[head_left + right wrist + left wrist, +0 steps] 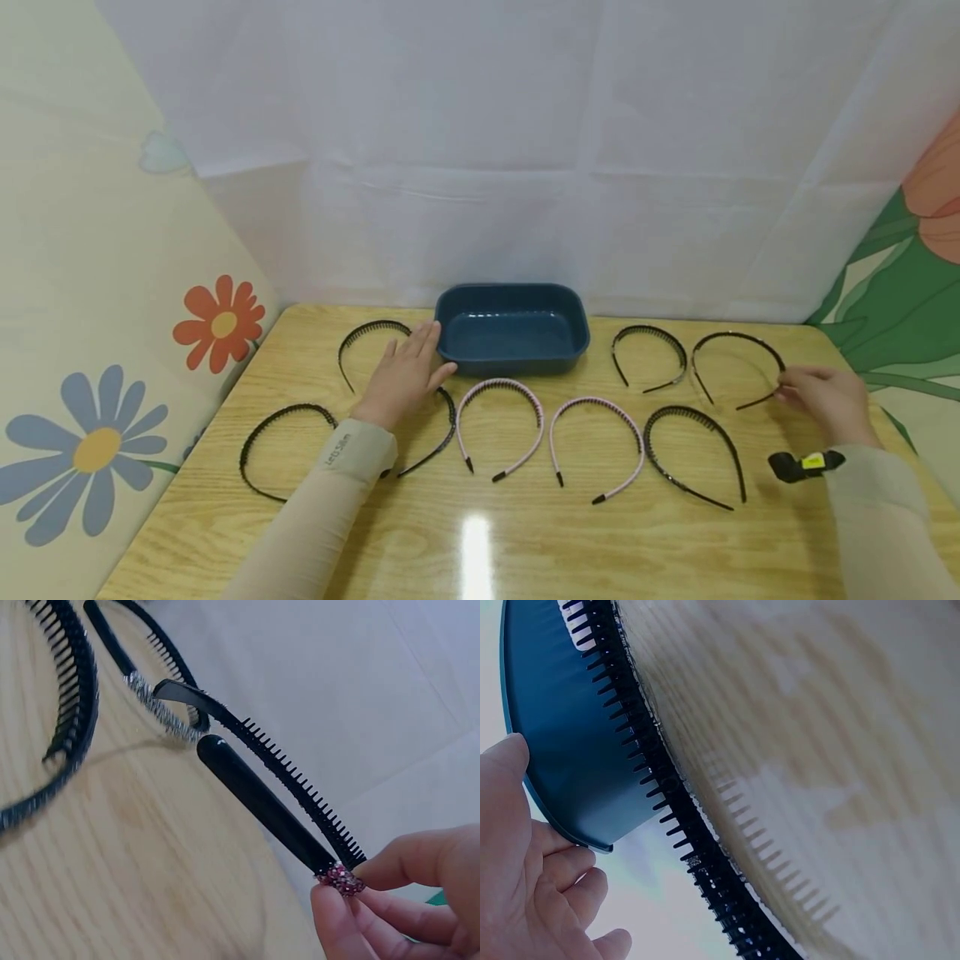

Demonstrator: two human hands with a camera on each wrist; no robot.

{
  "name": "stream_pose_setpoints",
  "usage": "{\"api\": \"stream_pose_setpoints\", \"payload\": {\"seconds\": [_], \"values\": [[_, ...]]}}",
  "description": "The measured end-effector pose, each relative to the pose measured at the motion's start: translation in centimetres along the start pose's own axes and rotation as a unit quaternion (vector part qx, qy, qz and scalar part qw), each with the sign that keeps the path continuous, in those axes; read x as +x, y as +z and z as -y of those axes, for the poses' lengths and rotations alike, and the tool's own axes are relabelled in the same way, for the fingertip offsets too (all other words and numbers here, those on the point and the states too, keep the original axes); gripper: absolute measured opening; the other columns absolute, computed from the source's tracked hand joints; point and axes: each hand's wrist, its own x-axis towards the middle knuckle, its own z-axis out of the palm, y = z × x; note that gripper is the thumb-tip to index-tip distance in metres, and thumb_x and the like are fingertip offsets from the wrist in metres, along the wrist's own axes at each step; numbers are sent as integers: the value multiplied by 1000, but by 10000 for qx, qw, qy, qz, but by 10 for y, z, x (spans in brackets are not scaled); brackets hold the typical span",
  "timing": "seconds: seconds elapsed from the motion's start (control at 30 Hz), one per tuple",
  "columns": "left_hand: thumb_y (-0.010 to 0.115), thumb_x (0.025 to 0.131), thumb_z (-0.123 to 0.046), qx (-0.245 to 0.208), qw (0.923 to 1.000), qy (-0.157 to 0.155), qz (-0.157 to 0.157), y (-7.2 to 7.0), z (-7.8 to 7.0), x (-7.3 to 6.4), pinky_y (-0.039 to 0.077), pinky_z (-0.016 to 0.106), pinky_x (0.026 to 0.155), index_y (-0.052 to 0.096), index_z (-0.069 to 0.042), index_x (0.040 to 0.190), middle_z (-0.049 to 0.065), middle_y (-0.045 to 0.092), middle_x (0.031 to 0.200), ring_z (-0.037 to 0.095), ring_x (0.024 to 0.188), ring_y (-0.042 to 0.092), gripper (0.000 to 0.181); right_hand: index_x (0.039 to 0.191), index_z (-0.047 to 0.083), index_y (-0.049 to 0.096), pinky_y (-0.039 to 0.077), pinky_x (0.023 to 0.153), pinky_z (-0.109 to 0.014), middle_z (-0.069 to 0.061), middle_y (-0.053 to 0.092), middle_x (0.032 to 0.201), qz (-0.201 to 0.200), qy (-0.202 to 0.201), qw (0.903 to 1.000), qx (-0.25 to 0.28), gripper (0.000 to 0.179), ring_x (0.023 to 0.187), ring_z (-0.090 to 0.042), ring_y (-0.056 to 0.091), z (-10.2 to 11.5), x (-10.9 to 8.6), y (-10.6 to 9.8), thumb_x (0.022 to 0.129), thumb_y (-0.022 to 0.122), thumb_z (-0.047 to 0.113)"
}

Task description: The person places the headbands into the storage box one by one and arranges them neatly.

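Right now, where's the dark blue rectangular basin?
In the head view, the dark blue basin sits mid-rear on the wooden table, behind a pink toothed headband, with the left hand at its left side.

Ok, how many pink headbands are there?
2. One pink headband lies in front of the blue container; the other pink headband lies to the first's right. The left sleeve covers some table, so more could be hidden.

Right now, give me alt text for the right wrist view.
The right hand pinches a black toothed headband at its sparkly pink patch. On the wooden table lie a silver-studded headband and, cut off at left, another dark headband.
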Motion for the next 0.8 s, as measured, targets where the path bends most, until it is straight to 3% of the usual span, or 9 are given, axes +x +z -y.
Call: {"api": "stream_pose_setpoints", "payload": {"seconds": [0.2, 0.33, 0.8], "values": [[43, 108, -47, 16, 10000, 18, 0, 1, 2, 1, 15, 62, 122, 14, 1, 161, 20, 17, 167, 34, 154, 18, 77, 118, 0, 58, 60, 68, -20, 11, 67, 79, 69, 83, 9977, 668, 22, 70, -2, 71, 9, -2, 9, 100, 62, 11], [43, 109, -46, -2, 10000, 13, 26, 1, 2, 2, 15, 61, 122, 14, 2, 161, 20, 17, 167, 35, 154, 17, 76, 116, -1, 59, 60, 68, -20, 9, 68, 79, 66, 22, 9952, 971, 20, 71, -4, 72, 14, -3, 18, 99, 63, 9], [41, 110, -43, -31, 10000, 32, -2, 0, 1, 1, 15, 62, 122, 14, 3, 161, 20, 17, 167, 36, 154, 17, 73, 125, -8, 55, 60, 70, -19, 9, 66, 82, 145, -77, 9932, 1150, 31, 72, -3, 71, 32, -5, 50, 98, 64, 6]]}}
